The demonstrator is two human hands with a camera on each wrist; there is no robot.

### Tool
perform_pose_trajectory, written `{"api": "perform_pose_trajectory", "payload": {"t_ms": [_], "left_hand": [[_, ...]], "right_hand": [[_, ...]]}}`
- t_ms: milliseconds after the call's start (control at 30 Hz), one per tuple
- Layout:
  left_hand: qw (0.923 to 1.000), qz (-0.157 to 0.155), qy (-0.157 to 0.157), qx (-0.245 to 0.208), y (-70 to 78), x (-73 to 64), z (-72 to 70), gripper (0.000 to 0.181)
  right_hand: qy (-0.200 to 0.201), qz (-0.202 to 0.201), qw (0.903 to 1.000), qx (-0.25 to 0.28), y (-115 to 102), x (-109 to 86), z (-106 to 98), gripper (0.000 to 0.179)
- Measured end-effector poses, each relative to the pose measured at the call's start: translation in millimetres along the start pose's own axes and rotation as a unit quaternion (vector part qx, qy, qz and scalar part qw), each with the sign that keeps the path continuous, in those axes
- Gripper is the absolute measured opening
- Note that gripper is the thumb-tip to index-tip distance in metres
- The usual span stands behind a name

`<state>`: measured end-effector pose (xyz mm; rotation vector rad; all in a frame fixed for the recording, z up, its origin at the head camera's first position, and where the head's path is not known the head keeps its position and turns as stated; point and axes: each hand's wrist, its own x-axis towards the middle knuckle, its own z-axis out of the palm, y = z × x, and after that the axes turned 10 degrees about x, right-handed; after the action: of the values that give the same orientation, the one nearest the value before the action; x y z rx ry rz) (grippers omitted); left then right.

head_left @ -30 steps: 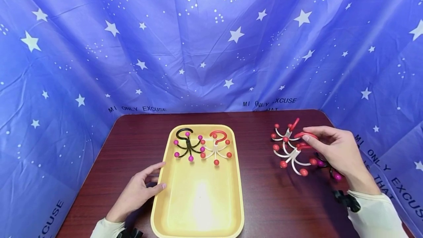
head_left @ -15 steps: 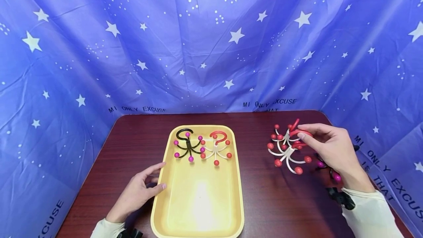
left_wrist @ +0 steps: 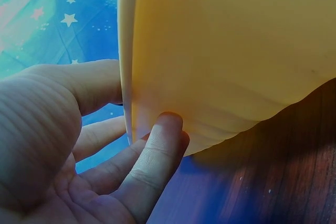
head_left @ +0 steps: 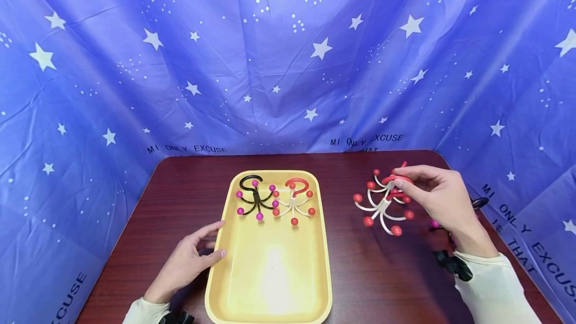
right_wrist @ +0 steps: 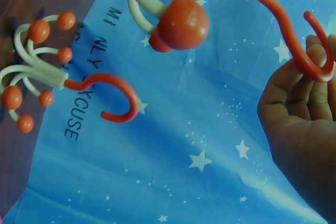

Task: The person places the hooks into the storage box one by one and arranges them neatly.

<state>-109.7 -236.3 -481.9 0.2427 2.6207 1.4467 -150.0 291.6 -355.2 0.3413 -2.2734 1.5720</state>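
Note:
My right hand [head_left: 441,201] pinches the red hook of a white multi-armed hook hanger [head_left: 382,209] with red ball tips. In the right wrist view, its hook [right_wrist: 286,27] runs between thumb and fingers. Behind it, a second white-and-red hook hanger [right_wrist: 47,77] partly overlaps it in the head view. My left hand [head_left: 186,259] grips the left rim of a yellow tray [head_left: 270,264], fingers under the edge in the left wrist view. At the tray's far end lie a black hook hanger [head_left: 257,196] with magenta balls and a white one [head_left: 293,203] with red balls.
Right of my right hand, a black hook hanger [head_left: 479,204] with magenta balls is mostly hidden by that hand. A dark reddish-brown table [head_left: 355,274] lies beneath everything. Blue star-patterned cloth [head_left: 252,64] encloses its back and sides.
My right hand has moved left, carrying the white-and-red hook hanger across the table toward the tray. The left hand and the tray stay in place.

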Motion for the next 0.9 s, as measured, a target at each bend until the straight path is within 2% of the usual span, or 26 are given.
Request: {"api": "perform_pose_trajectory", "payload": {"t_ms": [433, 900], "left_hand": [[0.9999, -0.007, 0.005, 0.008, -0.1, -0.2, 0.1, 0.067], [0.9999, -0.014, 0.001, -0.008, -1.7, -0.2, 0.0, 0.067]], "right_hand": [[-0.038, -0.028, 0.9976, 0.051, -11, 11.2, 28, 0.020], [-0.063, -0.050, 0.9921, 0.097, -21, 16.5, 61, 0.021]]}}
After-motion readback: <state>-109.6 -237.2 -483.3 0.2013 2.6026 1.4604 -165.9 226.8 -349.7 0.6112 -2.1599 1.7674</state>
